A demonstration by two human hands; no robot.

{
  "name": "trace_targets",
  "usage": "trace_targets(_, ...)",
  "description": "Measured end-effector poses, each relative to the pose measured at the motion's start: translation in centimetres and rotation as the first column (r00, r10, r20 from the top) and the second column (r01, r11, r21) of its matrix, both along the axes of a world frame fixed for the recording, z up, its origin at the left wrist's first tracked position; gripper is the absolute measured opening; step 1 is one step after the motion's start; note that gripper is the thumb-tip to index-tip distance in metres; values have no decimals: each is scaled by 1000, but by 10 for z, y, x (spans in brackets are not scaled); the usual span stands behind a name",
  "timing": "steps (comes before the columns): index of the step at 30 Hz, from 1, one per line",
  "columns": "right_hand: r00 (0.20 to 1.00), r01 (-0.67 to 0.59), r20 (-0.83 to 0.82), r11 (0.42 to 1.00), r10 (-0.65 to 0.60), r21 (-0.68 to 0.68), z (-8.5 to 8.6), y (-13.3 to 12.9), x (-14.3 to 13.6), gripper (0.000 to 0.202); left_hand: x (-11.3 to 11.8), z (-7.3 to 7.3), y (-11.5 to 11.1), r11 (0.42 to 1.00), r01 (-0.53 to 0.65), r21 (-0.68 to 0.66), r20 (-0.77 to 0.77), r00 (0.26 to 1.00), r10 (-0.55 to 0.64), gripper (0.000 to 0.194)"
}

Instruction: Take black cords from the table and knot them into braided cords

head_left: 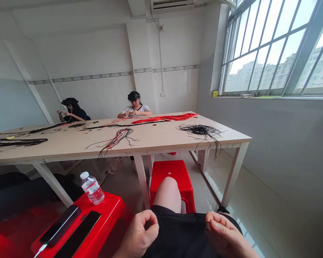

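Observation:
My left hand (pixel 142 231) is held above my lap, its thumb and index finger pressed together in a ring; what they hold, if anything, is too small to tell. To its right, over the black shorts (pixel 181 229), my right hand (pixel 224 229) is pinched on a thin black cord (pixel 206 225), of which only a short piece shows against the dark cloth. The hands are apart, with the shorts between and behind them.
A long table (pixel 161 138) bears a black cord tangle (pixel 200 129), red cords (pixel 167 117) and black-and-red cords (pixel 120 138). Two people sit beyond it. A red stool (pixel 172 170) stands ahead; another at left holds a bottle (pixel 93 188) and two phones (pixel 78 234).

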State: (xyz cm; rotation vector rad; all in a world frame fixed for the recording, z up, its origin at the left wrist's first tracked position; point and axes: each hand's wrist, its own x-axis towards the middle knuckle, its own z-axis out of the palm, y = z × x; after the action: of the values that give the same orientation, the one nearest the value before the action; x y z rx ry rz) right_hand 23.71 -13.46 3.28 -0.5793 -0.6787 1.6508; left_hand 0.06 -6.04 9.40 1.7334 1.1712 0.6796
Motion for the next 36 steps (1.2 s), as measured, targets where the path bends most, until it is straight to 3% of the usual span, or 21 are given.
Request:
trace_targets(8,984,143,-102,988,-148,-56,-4,0,32,25,-14,-9,16,989,-140,-54,151,978,147,18)
trace_targets(12,963,198,-163,973,-215,-118,-7,4,39,22,-13,-16,20,976,-166,-144,180,965,190,18)
trace_targets(17,899,313,-251,927,-359,-207,-5,14,51,20,-6,-16,21,941,-184,-284,219,943,251,21)
trace_targets(20,872,423,-171,883,-458,-204,1,15,51,23,1,-16,21,918,-224,-327,214,929,303,26)
trace_targets(23,896,444,62,892,-440,-87,10,11,26,25,11,-14,18,917,-195,-348,218,934,282,29)
trace_targets(25,916,289,288,957,-280,12,19,8,-3,29,20,-10,15,927,-150,-343,230,944,238,28)
trace_targets(27,840,84,528,990,-129,110,26,6,-35,26,30,-3,11,947,-100,-305,261,948,184,26)
trace_targets(28,776,19,618,984,-125,175,30,5,-50,24,33,1,9,958,-76,-275,282,947,156,24)
trace_targets(31,602,-85,757,923,-252,375,35,8,-78,29,40,11,5,981,-45,-187,351,930,109,21)
trace_targets(36,455,30,697,792,-554,610,23,12,-82,48,39,18,0,982,-83,-169,391,909,144,18)
